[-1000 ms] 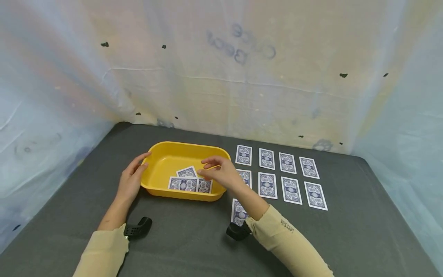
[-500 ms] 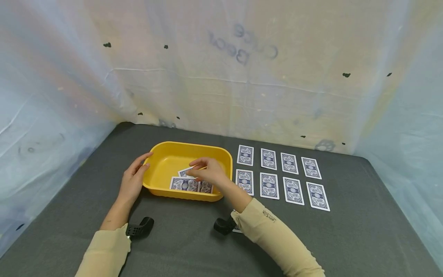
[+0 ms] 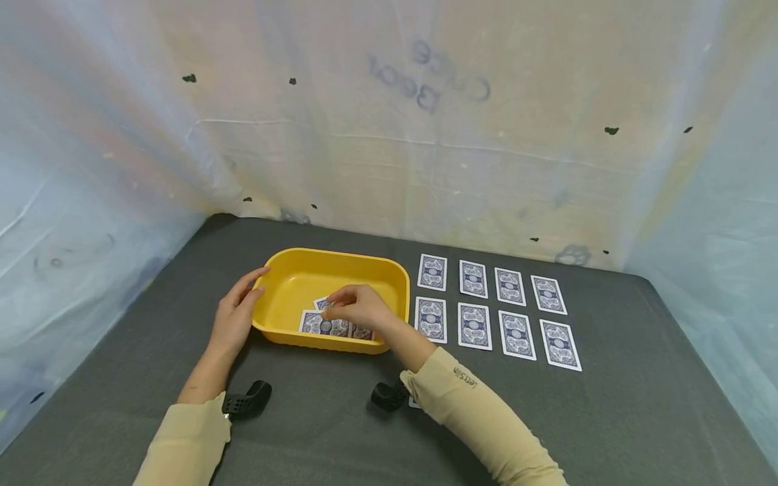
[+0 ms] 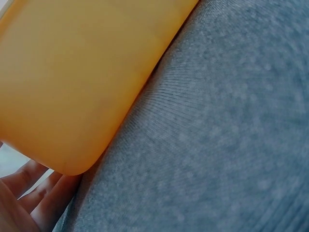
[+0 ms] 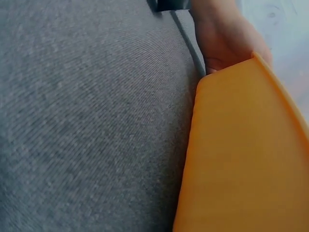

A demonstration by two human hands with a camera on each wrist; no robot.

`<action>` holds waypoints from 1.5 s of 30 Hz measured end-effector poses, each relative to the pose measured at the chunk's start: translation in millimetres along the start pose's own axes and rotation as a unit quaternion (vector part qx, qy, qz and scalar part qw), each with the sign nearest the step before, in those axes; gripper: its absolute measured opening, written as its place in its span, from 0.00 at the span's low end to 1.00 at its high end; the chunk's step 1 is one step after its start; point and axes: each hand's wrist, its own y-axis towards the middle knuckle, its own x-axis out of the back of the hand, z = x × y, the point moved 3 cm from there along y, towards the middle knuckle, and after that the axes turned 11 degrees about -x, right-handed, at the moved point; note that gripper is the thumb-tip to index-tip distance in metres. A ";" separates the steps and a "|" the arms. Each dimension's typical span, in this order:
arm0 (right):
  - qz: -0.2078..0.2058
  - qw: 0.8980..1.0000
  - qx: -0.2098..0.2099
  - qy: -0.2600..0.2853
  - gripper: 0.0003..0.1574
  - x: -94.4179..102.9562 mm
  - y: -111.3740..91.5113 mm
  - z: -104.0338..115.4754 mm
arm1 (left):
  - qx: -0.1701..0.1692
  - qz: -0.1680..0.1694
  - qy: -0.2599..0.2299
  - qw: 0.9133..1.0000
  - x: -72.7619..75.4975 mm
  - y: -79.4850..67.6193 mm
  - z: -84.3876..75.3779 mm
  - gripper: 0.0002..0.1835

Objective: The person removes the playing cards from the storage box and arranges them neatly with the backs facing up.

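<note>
My left hand [image 3: 234, 314] touches the left end of a yellow plastic tray [image 3: 340, 256], index finger at the rim. In the left wrist view, its fingers [image 4: 50, 203] lie against the tray's end wall. My right hand [image 3: 362, 307] reaches over the tray's near right side, bent fingers and thumb apart, tips close over playing cards. A blue-backed front card [image 3: 310, 322] lies face down along the near wall. Another card [image 3: 320, 304] peeks out behind it, mostly hidden by the hand; a third card [image 3: 362, 333] shows at its right. The right wrist view does not show the right hand.
Right of the tray, face-down playing cards [image 3: 474, 327] lie in two rows on the dark grey table [image 3: 632, 378]. One more card [image 3: 414, 403] is mostly covered by the right sleeve. A pale plastic sheet [image 3: 425, 182] hangs behind the table.
My right hand has moved left and slightly down over the cards in the tray, its fingertips drawing nearer together. The left hand keeps its place at the tray's end.
</note>
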 end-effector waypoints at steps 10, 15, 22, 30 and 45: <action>-0.015 0.986 0.017 -0.165 0.27 -7.9 6.8 0.9 | 0.008 0.000 0.003 1.000 -0.2 0.9 0.2 0.24; -0.039 0.968 0.014 -0.249 0.26 -10.6 6.4 1.3 | 0.011 0.001 0.003 1.000 -0.3 0.8 -0.4 0.24; -0.047 0.963 0.008 -0.264 0.21 -11.6 2.1 2.7 | 0.009 -0.001 0.000 1.000 -1.0 0.5 -0.8 0.23; -0.041 0.964 -0.005 -0.262 0.20 -10.6 1.8 3.3 | 0.012 0.000 0.003 1.000 -0.5 0.7 -0.4 0.24; -0.034 0.999 -0.021 -0.032 0.15 -4.6 5.5 -2.3 | 0.016 -0.002 -0.003 1.000 -1.2 0.8 0.5 0.24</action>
